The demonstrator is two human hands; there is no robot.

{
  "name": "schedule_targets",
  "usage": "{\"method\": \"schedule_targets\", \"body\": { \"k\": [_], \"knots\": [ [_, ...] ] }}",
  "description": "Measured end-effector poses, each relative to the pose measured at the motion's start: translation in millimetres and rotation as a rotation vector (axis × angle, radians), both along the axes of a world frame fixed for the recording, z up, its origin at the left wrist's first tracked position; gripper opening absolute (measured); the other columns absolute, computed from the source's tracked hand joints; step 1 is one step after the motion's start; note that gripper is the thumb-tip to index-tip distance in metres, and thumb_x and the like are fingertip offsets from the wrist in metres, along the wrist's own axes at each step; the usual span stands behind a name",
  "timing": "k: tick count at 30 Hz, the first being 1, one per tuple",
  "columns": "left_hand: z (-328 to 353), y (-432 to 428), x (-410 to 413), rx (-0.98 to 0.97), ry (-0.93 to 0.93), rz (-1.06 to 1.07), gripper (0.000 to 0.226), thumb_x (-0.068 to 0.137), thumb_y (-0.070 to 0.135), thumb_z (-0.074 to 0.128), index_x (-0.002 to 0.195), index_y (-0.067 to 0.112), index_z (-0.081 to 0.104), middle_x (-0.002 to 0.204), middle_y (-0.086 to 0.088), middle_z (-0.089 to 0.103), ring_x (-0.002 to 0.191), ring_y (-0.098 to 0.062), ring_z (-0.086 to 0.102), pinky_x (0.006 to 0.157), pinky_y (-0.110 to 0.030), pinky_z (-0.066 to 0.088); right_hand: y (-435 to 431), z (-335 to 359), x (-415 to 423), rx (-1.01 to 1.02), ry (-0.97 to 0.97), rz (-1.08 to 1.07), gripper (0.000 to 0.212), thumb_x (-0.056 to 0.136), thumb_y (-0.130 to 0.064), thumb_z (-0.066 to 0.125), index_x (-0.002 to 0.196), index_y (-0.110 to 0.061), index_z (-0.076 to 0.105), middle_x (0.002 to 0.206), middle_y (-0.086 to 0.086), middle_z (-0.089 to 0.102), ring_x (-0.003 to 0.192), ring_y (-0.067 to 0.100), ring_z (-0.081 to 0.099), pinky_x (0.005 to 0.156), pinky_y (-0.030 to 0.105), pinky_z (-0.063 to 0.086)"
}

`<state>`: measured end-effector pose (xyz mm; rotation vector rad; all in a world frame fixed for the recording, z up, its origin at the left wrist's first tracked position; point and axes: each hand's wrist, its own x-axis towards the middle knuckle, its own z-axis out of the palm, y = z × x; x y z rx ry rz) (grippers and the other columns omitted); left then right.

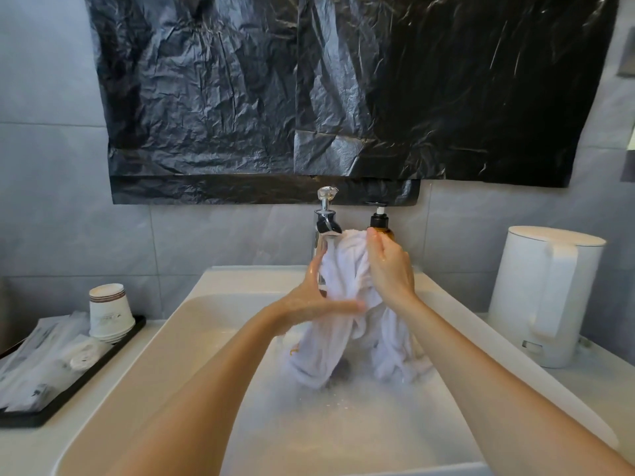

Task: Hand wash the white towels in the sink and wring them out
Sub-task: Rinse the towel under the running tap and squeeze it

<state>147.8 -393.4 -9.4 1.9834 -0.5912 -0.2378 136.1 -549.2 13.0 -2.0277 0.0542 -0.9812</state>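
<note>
A wet white towel [343,283] is bunched up and lifted above the white sink [192,304], its two ends hanging down into soapy, foamy water [343,417]. My left hand [316,297] grips the bundle from the left, thumb across its front and fingers behind it. My right hand [388,266] clasps the upper right side of the bundle, fingers curled over the cloth. The top of the towel sits just below the chrome tap [326,225].
A brown pump soap bottle [379,221] stands behind my right hand. A white kettle [546,300] sits on the counter at right. At left, a black tray [79,383] holds paper cups [110,310] and wrapped sachets. Black plastic sheeting [343,91] covers the wall above.
</note>
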Motion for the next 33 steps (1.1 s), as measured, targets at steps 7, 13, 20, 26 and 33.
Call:
{"method": "schedule_targets", "body": {
  "k": [7, 13, 20, 26, 33],
  "knots": [
    [-11, -5, 9, 0.110, -0.190, 0.165, 0.036, 0.081, 0.017, 0.072, 0.116, 0.013, 0.061, 0.109, -0.009, 0.067, 0.101, -0.027, 0.064, 0.080, -0.038, 0.054, -7, 9, 4, 0.274, -0.091, 0.065, 0.041, 0.103, -0.038, 0.037, 0.065, -0.022, 0.040, 0.065, -0.008, 0.043, 0.069, 0.015, 0.042, 0.069, 0.033, 0.034],
    [13, 11, 20, -0.796, 0.286, 0.394, 0.062, 0.054, 0.016, 0.064, 0.115, 0.005, 0.061, 0.098, -0.016, 0.065, 0.083, -0.026, 0.062, 0.068, -0.031, 0.048, -8, -18, 8, -0.126, 0.185, 0.043, 0.046, 0.089, -0.063, 0.048, 0.097, -0.018, 0.045, 0.089, 0.001, 0.057, 0.081, 0.021, 0.056, 0.066, 0.038, 0.042],
    [17, 15, 20, -1.022, 0.484, 0.245, 0.029, 0.089, -0.001, 0.049, 0.116, -0.007, 0.056, 0.112, -0.025, 0.061, 0.104, -0.033, 0.063, 0.092, -0.044, 0.052, 38, -22, -2, 0.100, 0.496, 0.604, 0.110, 0.063, -0.070, 0.074, 0.141, -0.019, 0.017, 0.131, -0.003, 0.038, 0.119, 0.012, 0.048, 0.083, 0.019, 0.049],
    [18, 20, 16, -0.698, 0.342, 0.232, 0.048, 0.070, 0.028, 0.069, 0.112, 0.007, 0.064, 0.105, -0.013, 0.068, 0.087, -0.023, 0.069, 0.072, -0.034, 0.058, 23, -14, -1, 0.001, 0.394, 0.370, 0.046, 0.078, -0.009, 0.069, 0.118, -0.008, 0.046, 0.103, 0.002, 0.052, 0.090, 0.015, 0.052, 0.070, 0.026, 0.045],
    [10, 19, 15, -0.618, 0.290, 0.192, 0.113, 0.055, 0.053, 0.088, 0.150, 0.030, 0.031, 0.132, 0.001, 0.059, 0.105, -0.024, 0.067, 0.090, -0.043, 0.054, 29, -1, -18, 0.041, 0.387, 0.335, 0.047, 0.068, -0.039, 0.048, 0.110, -0.018, 0.042, 0.096, -0.002, 0.053, 0.092, 0.020, 0.054, 0.079, 0.037, 0.045]
  ]
}}
